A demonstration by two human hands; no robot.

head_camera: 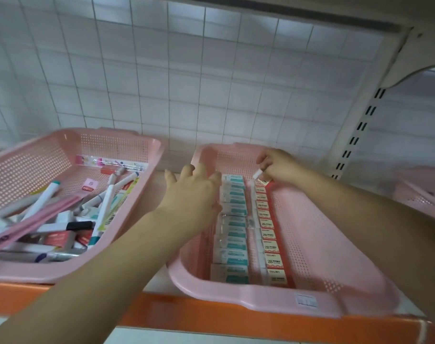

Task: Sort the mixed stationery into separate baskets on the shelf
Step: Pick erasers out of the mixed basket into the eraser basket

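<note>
Fingers (263, 158) on R hand (279, 167) pinch a small white eraser block (257, 174) over the pink perforated plastic basket (236, 293). L hand (191, 192) is spread, holding nothing.

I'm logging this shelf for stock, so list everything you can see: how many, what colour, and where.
left basket: one, pink, shelf left
mixed stationery: a heap, count unclear, mostly white, pink and red, in the left basket
middle basket: one, pink, shelf centre-right
teal erasers: one row, count blurred, white and teal, left side of the middle basket
red erasers: one row, red and cream, right of the teal row
sticker: one, white, middle basket's front rim
right basket: one, pink, far right, partly in view
shelf: one, orange front edge
upright: one, white, slotted, rear right
wall: white tiles, behind
left hand: open, over the teal row
right hand: pinches a white piece at the red row's far end
</note>
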